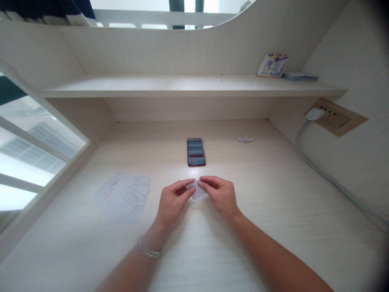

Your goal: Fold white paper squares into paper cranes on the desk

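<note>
A small folded piece of white paper (199,194) is held between both hands just above the desk, one corner pointing down toward me. My left hand (174,200) pinches its left side between thumb and fingers; a chain bracelet circles that wrist. On the opposite edge my right hand (221,195) has the paper pinched the same way. Fingers cover the upper edges, so the exact fold is hidden. Beyond the hands lies a phone (196,152), its screen blurred. A folded paper crane (245,139) rests farther back on the right.
Sheets of paper with handwriting (123,198) lie to the left. A shelf (182,86) runs across the back, bearing a small printed packet (272,65) and a flat stack (300,76). On the right wall, a grey cable (328,178) hangs from a charger in the socket (337,117).
</note>
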The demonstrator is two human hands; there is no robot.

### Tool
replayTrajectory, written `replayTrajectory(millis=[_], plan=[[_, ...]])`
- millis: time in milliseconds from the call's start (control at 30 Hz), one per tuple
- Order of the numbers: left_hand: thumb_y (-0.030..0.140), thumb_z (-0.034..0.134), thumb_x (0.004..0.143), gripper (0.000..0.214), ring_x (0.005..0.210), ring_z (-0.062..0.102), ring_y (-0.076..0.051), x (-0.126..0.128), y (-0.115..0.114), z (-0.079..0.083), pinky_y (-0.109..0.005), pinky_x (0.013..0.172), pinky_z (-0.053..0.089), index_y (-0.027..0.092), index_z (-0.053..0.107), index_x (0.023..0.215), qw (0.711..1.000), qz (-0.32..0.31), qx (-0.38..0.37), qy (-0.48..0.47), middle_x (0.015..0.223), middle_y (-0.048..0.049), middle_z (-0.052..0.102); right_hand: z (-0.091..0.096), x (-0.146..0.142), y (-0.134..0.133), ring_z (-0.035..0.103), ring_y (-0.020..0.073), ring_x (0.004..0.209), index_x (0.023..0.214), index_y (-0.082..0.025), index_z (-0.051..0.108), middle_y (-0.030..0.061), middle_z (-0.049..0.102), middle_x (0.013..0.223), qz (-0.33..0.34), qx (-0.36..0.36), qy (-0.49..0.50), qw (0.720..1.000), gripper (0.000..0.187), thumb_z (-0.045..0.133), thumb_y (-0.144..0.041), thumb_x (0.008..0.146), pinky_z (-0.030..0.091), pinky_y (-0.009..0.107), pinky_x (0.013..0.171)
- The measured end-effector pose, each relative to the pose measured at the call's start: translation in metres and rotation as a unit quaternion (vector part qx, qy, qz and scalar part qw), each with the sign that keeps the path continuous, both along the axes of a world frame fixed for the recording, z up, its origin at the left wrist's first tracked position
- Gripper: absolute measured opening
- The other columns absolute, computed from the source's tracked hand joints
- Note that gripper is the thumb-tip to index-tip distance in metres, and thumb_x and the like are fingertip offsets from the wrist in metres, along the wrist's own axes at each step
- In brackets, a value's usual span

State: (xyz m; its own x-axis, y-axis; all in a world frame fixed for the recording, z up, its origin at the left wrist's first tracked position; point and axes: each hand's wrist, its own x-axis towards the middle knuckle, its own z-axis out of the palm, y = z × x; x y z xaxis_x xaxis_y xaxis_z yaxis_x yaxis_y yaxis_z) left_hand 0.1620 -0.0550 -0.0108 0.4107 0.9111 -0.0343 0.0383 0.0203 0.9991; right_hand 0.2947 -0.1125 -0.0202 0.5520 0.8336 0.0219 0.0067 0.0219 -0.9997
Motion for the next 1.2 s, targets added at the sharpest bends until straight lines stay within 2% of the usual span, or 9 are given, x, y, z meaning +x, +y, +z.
replayTrajectory(millis=[267,567,633,867,1033,1200], plan=[[0.025,0.072,0.066,0.026,0.081,0.064,-0.020,-0.0011,0.0013,-0.0062,-0.029,0.072,0.049,0.017,0.072,0.090,1.000,-0.015,0.002,0.001,0.089,-0.0081,0.072,-0.0018,0.0014,0.0016,0.067,0.0206,0.073,0.081,-0.018,0.072,0.0060,0.072,0.079,0.018,0.011,0.026,0.999,0.019,0.071,-0.028,0.066,0.053,0.032,0.067],[0.025,0.071,0.067,0.025,0.081,0.064,-0.020,-0.0004,0.0007,-0.0040,-0.028,0.074,0.049,0.016,0.072,0.090,1.000,-0.022,0.000,-0.002,0.090,-0.0087,0.071,-0.0006,-0.0022,0.0010,0.066,0.0193,0.069,0.078,-0.016,0.068,0.0054,0.071,0.073,0.023,0.005,0.043,0.999,0.022,0.073,-0.032,0.063,0.052,0.030,0.063],[0.025,0.072,0.066,0.027,0.080,0.064,-0.018,-0.0003,0.0007,-0.0039,-0.027,0.072,0.050,0.016,0.071,0.091,0.999,-0.026,-0.016,-0.008,0.089,-0.0083,0.071,-0.0018,-0.0018,0.0016,0.065,0.0184,0.065,0.076,-0.016,0.067,0.0047,0.070,0.070,0.016,0.003,0.052,0.999,0.022,0.074,-0.032,0.062,0.051,0.029,0.059],[0.021,0.078,0.055,0.044,0.057,0.061,-0.013,0.0026,0.0001,-0.0032,-0.024,0.058,0.050,0.014,0.065,0.096,0.989,-0.053,-0.126,-0.048,0.061,0.0004,0.063,-0.0035,0.0011,0.0028,0.064,0.0181,0.061,0.076,-0.016,0.066,0.0047,0.069,0.067,-0.029,0.002,0.061,0.998,0.025,0.074,-0.035,0.062,0.049,0.028,0.055],[0.020,0.079,0.053,0.035,0.047,0.057,-0.011,0.0018,0.0029,-0.0057,-0.024,0.054,0.049,0.013,0.064,0.083,0.985,-0.041,-0.161,-0.043,0.050,0.0050,0.056,-0.0025,-0.0020,0.0023,0.064,0.0180,0.061,0.075,-0.016,0.067,0.0052,0.070,0.068,-0.023,-0.006,0.075,0.997,0.025,0.075,-0.033,0.061,0.049,0.028,0.055],[0.026,0.078,0.056,0.024,0.054,0.060,-0.012,-0.0007,0.0045,-0.0079,-0.025,0.057,0.050,0.012,0.063,0.068,0.978,-0.063,-0.190,-0.053,0.057,-0.0016,0.062,-0.0054,-0.0016,0.0039,0.063,0.0181,0.060,0.075,-0.015,0.067,0.0054,0.070,0.068,-0.023,-0.007,0.081,0.996,0.026,0.076,-0.034,0.059,0.049,0.028,0.054]])
